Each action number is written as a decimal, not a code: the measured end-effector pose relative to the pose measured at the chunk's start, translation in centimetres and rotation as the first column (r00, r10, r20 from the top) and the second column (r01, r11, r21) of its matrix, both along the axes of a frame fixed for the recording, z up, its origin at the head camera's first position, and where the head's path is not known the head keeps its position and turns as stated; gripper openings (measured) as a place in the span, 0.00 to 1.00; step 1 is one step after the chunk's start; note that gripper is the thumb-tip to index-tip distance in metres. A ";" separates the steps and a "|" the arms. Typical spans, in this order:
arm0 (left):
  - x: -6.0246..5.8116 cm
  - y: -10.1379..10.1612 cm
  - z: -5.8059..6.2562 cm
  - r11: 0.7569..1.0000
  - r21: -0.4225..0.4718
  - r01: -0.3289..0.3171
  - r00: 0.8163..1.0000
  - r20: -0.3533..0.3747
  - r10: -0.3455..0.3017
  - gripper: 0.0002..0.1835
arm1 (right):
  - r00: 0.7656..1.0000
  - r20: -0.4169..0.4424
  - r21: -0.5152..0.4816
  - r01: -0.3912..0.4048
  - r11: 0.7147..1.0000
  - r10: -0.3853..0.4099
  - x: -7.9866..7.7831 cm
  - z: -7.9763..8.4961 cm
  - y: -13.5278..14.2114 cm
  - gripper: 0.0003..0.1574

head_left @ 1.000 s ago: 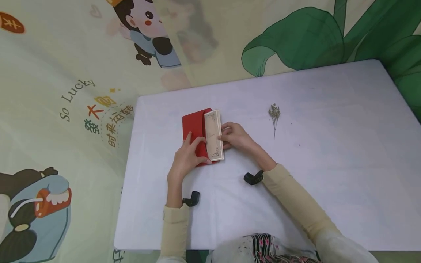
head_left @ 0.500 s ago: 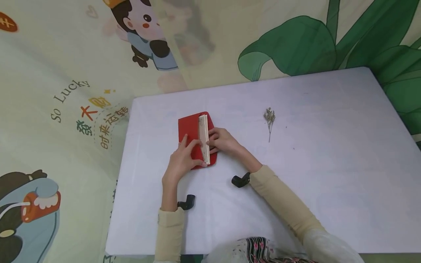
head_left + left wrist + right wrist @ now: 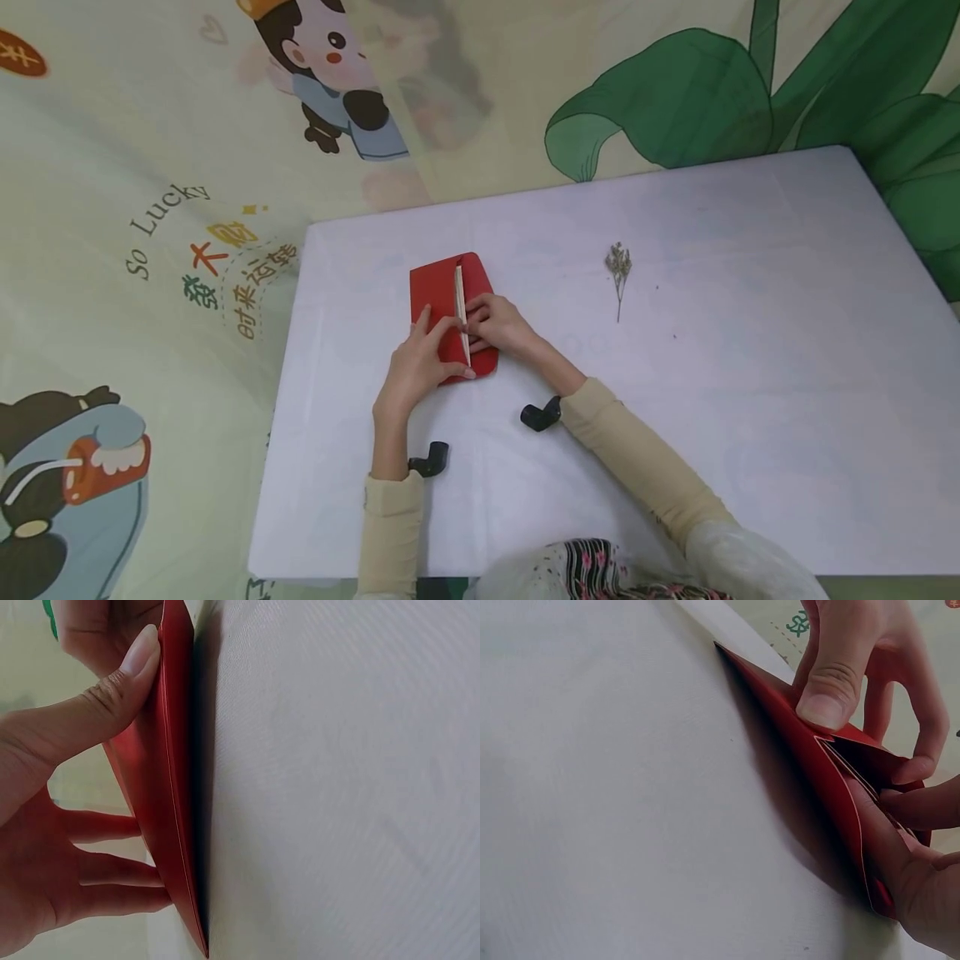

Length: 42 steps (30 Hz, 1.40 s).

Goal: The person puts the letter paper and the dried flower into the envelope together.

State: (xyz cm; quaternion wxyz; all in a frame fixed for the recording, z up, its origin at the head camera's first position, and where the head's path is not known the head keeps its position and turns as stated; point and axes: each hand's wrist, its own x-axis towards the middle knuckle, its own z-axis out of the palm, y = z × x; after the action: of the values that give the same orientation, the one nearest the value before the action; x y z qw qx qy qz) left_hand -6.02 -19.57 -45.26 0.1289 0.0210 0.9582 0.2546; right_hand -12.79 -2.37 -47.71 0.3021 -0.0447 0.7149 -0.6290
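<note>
A red envelope (image 3: 433, 287) lies at the left of the table, its flap (image 3: 477, 275) unfolded to the right. Only a thin pale edge of a cream card (image 3: 460, 292) shows at its mouth; the rest is inside. My left hand (image 3: 414, 363) holds the envelope, fingers spread over its front and thumb (image 3: 124, 686) at the near edge. In the right wrist view, the left hand's fingertips sit along the parted mouth. My right hand (image 3: 504, 325) pinches the card's outer edge, some fingers (image 3: 881, 832) lying over the flap.
A small dried flower sprig (image 3: 618, 265) lies right of the hands on the white-covered table (image 3: 712, 400). A printed cloth (image 3: 480, 100) hangs behind the table's far edge. Black wrist cameras (image 3: 542, 414) sit at both wrists.
The card has slid left into the envelope, from mostly showing to a thin edge. My right hand has moved left with it; the left hand keeps its hold.
</note>
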 end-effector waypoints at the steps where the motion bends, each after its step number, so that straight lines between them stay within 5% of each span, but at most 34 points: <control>1: -0.1 0.0 0.0 1.000 -0.002 0.001 1.000 -0.005 -0.001 0.40 | 1.000 -0.006 0.004 0.002 1.000 -0.002 0.0 0.1 0.0 0.23; 18: 0.2 -0.4 0.6 1.000 -0.010 0.001 1.000 -0.017 -0.001 0.39 | 0.976 -0.204 0.086 -0.062 0.994 0.079 0.4 -0.1 -1.2 0.21; 25: 0.6 -0.1 0.4 1.000 -0.008 0.014 1.000 0.000 -0.014 0.40 | 0.975 -0.185 0.073 -0.109 0.991 0.120 1.1 -0.2 -0.4 0.22; 35: 0.0 0.1 0.4 1.000 0.000 -0.001 1.000 -0.003 0.001 0.39 | 0.974 -0.221 0.063 -0.041 0.997 0.054 0.7 0.3 2.0 0.21; 42: 0.2 0.2 0.1 0.999 0.042 -0.010 1.000 0.014 0.010 0.39 | 0.956 -0.288 0.159 0.114 0.981 -0.065 0.8 1.2 6.3 0.16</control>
State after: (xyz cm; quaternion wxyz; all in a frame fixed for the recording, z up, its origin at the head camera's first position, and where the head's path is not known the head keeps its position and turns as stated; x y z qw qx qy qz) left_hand -5.83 -19.40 -45.15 0.1338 0.0171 0.9517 0.2757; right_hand -11.96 3.96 -46.46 0.1713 -0.0746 0.8039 -0.5647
